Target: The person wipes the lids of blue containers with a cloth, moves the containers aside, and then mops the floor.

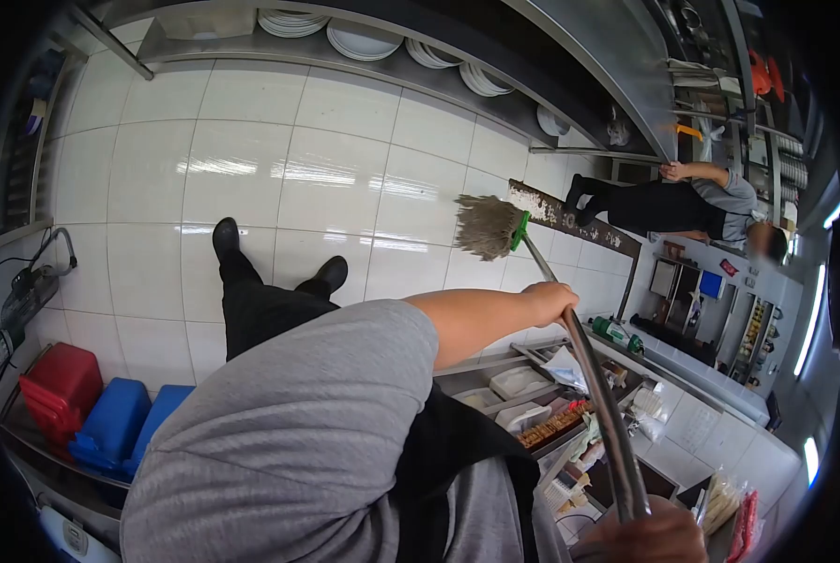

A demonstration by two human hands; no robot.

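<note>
A mop with a grey string head point(486, 227) and a green clamp rests on the white tiled floor point(331, 169). Its metal handle point(596, 385) runs from the clamp toward the lower right. Partway along the handle, my left hand point(549, 302) is wrapped round it, the arm stretched out. At the bottom edge, my right hand point(655, 533) is closed round the handle's upper end, partly blurred and cut off by the frame. My black shoes stand on the tiles left of the mop head.
Stacked plates point(364, 39) fill a low shelf along the top. A person in a dark apron point(659, 205) stands at a counter on the right. Red point(61, 389) and blue bins point(112, 422) sit at the lower left. Food containers point(519, 380) line a counter at the lower right.
</note>
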